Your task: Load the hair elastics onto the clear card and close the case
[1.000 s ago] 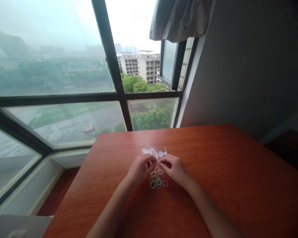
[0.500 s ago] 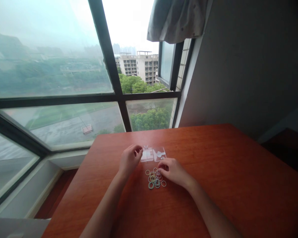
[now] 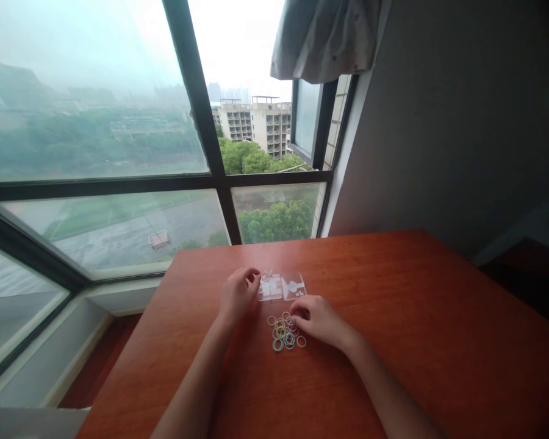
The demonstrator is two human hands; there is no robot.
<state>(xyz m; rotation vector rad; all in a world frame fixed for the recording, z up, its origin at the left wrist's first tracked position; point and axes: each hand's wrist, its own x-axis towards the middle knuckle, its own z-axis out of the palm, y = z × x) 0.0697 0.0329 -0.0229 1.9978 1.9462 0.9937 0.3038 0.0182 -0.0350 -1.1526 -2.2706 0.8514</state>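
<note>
Parted since one second ago: left hand [image 3: 236, 295], beside clear plastic case [image 3: 271, 289]; right hand [image 3: 321, 319], fingertips at pile of rings [image 3: 281, 332]. Both grips narrow; cannot tell if holding anything. Rings lie on reddish table [image 3: 393, 292].

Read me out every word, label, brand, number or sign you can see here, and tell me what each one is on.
There is no text I can read anywhere.
Clear plastic case: pale shapes show on its right part, too small and blurred to tell if any are print.
Coloured rings: no lettering I can make out.
Buildings outside: no sign legible at this size.
</note>
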